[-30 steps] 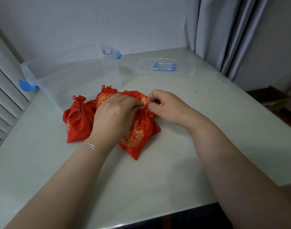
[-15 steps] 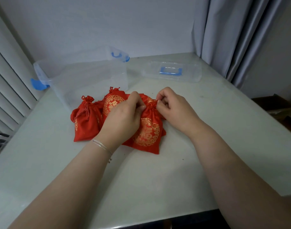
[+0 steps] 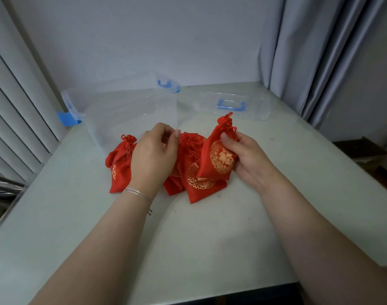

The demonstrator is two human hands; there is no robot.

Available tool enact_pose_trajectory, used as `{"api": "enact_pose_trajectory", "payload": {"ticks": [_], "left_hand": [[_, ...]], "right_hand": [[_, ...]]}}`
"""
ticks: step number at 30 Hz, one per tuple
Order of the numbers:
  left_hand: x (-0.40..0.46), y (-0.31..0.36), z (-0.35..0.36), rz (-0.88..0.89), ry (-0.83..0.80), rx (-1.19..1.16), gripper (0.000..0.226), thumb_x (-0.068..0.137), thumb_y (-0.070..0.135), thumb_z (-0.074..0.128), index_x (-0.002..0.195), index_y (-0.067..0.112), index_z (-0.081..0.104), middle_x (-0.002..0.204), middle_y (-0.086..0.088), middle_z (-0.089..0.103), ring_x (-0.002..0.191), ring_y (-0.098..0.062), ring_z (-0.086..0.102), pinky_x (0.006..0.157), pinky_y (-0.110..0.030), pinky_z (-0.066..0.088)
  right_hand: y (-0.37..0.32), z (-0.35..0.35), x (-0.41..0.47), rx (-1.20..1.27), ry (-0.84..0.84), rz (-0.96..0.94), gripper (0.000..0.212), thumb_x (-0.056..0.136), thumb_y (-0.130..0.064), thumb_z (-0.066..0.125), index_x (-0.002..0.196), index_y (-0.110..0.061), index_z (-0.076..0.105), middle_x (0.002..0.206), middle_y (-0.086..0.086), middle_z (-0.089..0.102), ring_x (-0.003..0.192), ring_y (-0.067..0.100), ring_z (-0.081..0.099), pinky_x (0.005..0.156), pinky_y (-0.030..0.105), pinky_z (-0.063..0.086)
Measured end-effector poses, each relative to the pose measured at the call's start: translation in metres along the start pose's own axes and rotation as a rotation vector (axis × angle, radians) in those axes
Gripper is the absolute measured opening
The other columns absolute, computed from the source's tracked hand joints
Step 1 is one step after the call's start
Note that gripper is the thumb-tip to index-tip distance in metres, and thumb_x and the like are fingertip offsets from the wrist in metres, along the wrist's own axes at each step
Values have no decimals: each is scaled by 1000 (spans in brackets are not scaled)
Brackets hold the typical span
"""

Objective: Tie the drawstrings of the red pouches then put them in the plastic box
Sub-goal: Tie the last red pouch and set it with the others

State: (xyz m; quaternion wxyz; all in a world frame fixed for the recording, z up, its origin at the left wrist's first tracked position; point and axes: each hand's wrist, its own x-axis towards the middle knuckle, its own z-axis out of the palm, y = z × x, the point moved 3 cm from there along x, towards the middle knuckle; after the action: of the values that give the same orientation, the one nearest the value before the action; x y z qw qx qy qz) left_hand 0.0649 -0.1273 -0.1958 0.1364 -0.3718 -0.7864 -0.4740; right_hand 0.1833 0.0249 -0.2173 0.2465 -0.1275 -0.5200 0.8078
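My right hand [image 3: 247,159] grips a red pouch with a gold emblem [image 3: 219,155], lifted upright off the table with its gathered neck on top. My left hand [image 3: 154,155] hovers beside it with loosely curled fingers and holds nothing. Under and behind my hands lie more red pouches: one at the left [image 3: 120,166], one in the middle [image 3: 193,170] and another mostly hidden by my left hand. The clear plastic box [image 3: 131,111] with blue latches stands just behind them, open.
The box's clear lid [image 3: 254,106] with a blue handle lies at the back right of the pale table [image 3: 210,238]. Window blinds stand at the left, a grey curtain at the right. The table's front edge is near my forearms.
Both hands were pinching the pouch's neck on the table. Now my right hand has lifted that pouch up and to the right, and my left hand has let go.
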Motion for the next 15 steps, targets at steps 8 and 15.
{"api": "enact_pose_trajectory", "payload": {"ticks": [8,15], "left_hand": [[9,-26,-1,-13,43,252,21,89,27,55,104,16,64,110,-6,65,109,-32,49,90,-39,36],[11,-25,2,43,10,300,28,86,24,55,111,13,62,122,-8,61,118,-33,49,100,-40,34]], "right_hand": [[13,9,11,-1161,-41,-159,60,67,-38,82,120,-38,54,146,0,29,138,17,22,114,33,20],[28,25,30,-1529,-228,120,135,51,-71,74,144,-40,-17,160,2,-5,147,26,2,117,51,11]]}}
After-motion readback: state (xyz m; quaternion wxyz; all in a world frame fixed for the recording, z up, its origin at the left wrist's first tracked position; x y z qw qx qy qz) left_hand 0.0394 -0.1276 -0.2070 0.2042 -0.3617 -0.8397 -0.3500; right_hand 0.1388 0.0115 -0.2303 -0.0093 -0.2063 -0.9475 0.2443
